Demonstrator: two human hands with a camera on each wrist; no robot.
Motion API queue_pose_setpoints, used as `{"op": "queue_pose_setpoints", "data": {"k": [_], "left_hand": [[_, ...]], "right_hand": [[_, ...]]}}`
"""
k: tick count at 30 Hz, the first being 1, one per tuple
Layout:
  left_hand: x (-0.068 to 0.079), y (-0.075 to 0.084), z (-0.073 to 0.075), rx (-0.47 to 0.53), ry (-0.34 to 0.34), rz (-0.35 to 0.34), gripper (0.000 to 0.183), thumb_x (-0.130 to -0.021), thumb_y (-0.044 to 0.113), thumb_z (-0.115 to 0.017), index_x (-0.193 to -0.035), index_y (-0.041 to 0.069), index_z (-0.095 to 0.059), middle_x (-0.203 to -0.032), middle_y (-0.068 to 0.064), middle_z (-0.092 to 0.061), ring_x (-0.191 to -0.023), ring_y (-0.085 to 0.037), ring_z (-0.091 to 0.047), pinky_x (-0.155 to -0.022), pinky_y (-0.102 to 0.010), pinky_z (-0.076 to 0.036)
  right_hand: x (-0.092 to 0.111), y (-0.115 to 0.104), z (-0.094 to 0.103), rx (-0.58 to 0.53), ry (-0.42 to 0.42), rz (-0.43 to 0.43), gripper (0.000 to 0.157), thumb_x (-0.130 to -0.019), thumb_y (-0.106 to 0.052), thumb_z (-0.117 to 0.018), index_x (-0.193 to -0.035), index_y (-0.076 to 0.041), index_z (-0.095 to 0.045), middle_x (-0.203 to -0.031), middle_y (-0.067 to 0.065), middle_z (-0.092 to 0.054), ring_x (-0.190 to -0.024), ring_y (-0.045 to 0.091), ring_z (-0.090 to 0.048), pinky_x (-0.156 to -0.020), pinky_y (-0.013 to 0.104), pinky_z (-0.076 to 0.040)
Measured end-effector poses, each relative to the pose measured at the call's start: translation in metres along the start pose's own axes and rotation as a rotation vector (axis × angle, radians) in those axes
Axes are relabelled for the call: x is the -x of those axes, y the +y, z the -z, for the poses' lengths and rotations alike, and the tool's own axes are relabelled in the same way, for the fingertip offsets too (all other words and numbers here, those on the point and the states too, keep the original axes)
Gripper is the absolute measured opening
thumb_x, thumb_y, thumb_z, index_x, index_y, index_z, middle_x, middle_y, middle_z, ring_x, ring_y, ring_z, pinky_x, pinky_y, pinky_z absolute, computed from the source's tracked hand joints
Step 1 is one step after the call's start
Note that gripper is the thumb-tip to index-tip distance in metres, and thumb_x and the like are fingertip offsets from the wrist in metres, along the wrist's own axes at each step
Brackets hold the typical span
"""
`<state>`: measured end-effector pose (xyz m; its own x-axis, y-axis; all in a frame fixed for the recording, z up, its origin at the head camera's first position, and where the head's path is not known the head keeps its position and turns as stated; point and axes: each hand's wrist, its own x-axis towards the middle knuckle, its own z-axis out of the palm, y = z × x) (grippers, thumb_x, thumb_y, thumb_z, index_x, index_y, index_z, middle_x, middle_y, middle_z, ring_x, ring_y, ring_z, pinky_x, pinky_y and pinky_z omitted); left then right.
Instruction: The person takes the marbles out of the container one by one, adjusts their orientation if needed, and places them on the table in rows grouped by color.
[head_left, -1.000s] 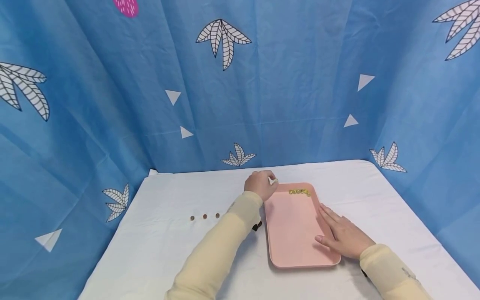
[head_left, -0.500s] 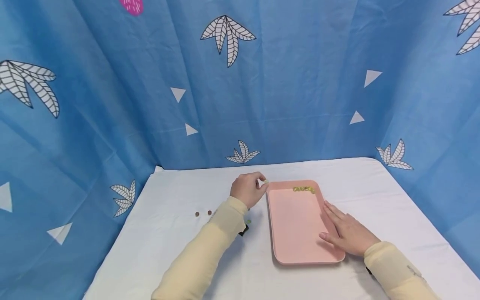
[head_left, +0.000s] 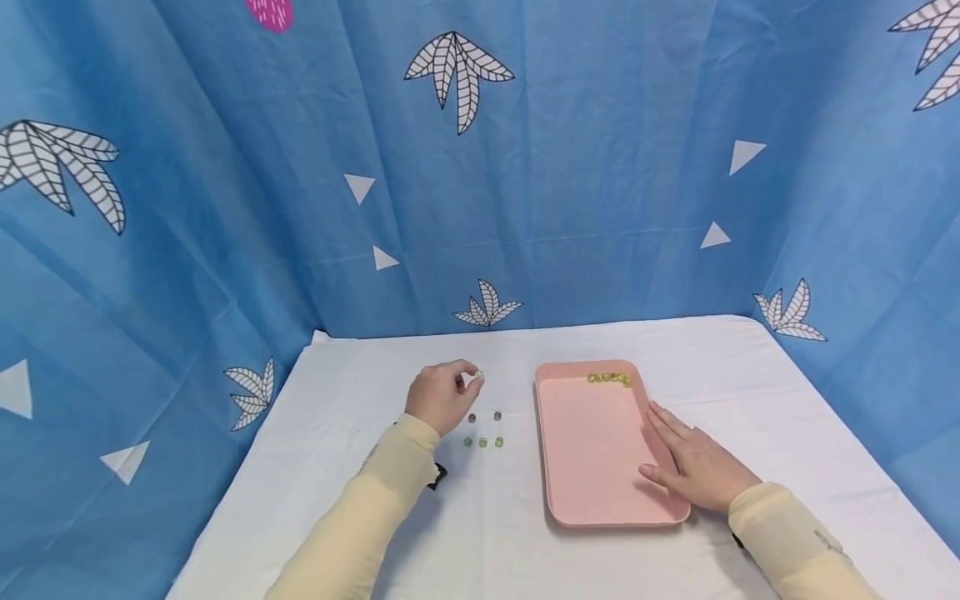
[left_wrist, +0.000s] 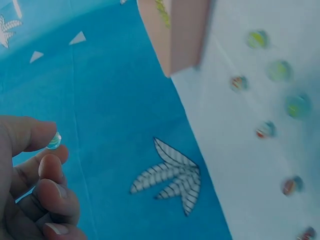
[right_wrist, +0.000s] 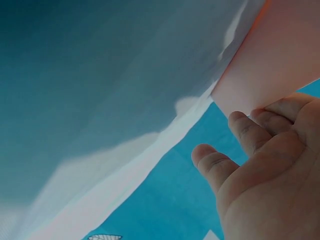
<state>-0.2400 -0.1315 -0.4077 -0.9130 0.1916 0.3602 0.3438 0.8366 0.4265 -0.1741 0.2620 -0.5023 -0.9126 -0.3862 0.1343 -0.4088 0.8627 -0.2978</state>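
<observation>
My left hand [head_left: 441, 398] pinches a clear marble [left_wrist: 54, 141] with pale green swirls between thumb and index finger, above the table and left of the tray. Below it, green marbles [head_left: 483, 442] lie in a short row on the cloth, with red-brown marbles [left_wrist: 265, 130] in another row behind them, partly hidden by the hand in the head view. My right hand [head_left: 697, 468] rests along the right wall of a pink tray [head_left: 600, 475], fingers extended, thumb over the inside. At the tray's far end sit several yellow-green marbles [head_left: 609, 377] in a line.
A white cloth [head_left: 495, 550] covers the table. Blue curtains [head_left: 600, 208] with leaf and triangle prints hang behind and on both sides. The table's far edge meets the back curtain.
My left hand has moved left, away from the tray's far left corner, still pinching the marble. The green marbles came into sight. My right hand stays on the tray.
</observation>
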Motion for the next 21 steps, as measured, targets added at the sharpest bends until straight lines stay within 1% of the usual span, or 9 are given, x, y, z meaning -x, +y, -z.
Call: {"op": "queue_pose_setpoints", "data": {"k": [4, 9, 13, 17, 19, 21], "left_hand": [[0.011, -0.016, -0.001, -0.007, 0.000, 0.027, 0.015, -0.090, 0.028, -0.069, -0.098, 0.016, -0.074, -0.056, 0.008, -0.049, -0.048, -0.010, -0.043, -0.050, -0.028, -0.037], [0.026, -0.034, -0.009, -0.015, -0.007, 0.061, 0.016, -0.089, 0.027, -0.070, -0.097, 0.014, -0.075, -0.055, 0.009, -0.047, -0.046, -0.009, -0.041, -0.049, -0.027, -0.037], [0.035, -0.042, -0.017, -0.018, -0.019, 0.103, 0.016, -0.088, 0.027, -0.071, -0.096, 0.014, -0.075, -0.055, 0.009, -0.047, -0.046, -0.008, -0.041, -0.049, -0.027, -0.037], [0.043, -0.046, -0.026, -0.061, -0.033, 0.093, 0.014, -0.086, 0.025, -0.074, -0.094, 0.014, -0.075, -0.058, 0.010, -0.051, -0.049, -0.006, -0.044, -0.050, -0.026, -0.039], [0.047, -0.048, -0.030, -0.108, -0.044, 0.081, 0.014, -0.084, 0.025, -0.075, -0.093, 0.014, -0.075, -0.060, 0.011, -0.054, -0.051, -0.005, -0.045, -0.051, -0.027, -0.041], [0.050, -0.050, -0.034, -0.148, -0.061, 0.081, 0.014, -0.083, 0.025, -0.076, -0.092, 0.015, -0.075, -0.060, 0.011, -0.054, -0.051, -0.005, -0.045, -0.061, -0.037, -0.050]], "right_hand": [[-0.001, 0.000, 0.000, -0.003, -0.011, -0.007, 0.089, -0.087, -0.059, -0.059, -0.147, 0.001, -0.034, -0.155, 0.015, -0.026, -0.134, 0.041, -0.035, -0.103, 0.062, -0.030], [-0.001, 0.000, -0.001, -0.004, -0.007, -0.010, 0.089, -0.087, -0.060, -0.060, -0.147, 0.001, -0.034, -0.155, 0.015, -0.026, -0.134, 0.041, -0.035, -0.103, 0.062, -0.030], [-0.002, 0.001, -0.002, -0.004, 0.000, -0.003, 0.089, -0.087, -0.060, -0.060, -0.147, 0.001, -0.034, -0.155, 0.015, -0.027, -0.135, 0.041, -0.035, -0.103, 0.061, -0.030], [-0.001, 0.002, -0.002, -0.007, 0.002, -0.003, 0.089, -0.087, -0.060, -0.060, -0.147, 0.001, -0.034, -0.155, 0.015, -0.027, -0.134, 0.041, -0.035, -0.103, 0.061, -0.030], [-0.001, 0.002, -0.002, -0.008, 0.001, -0.006, 0.090, -0.087, -0.060, -0.059, -0.146, 0.002, -0.035, -0.155, 0.016, -0.027, -0.134, 0.041, -0.035, -0.103, 0.061, -0.030], [0.000, 0.002, -0.001, -0.009, -0.002, -0.010, 0.090, -0.087, -0.061, -0.059, -0.146, 0.002, -0.034, -0.155, 0.016, -0.027, -0.134, 0.041, -0.035, -0.103, 0.061, -0.030]]}}
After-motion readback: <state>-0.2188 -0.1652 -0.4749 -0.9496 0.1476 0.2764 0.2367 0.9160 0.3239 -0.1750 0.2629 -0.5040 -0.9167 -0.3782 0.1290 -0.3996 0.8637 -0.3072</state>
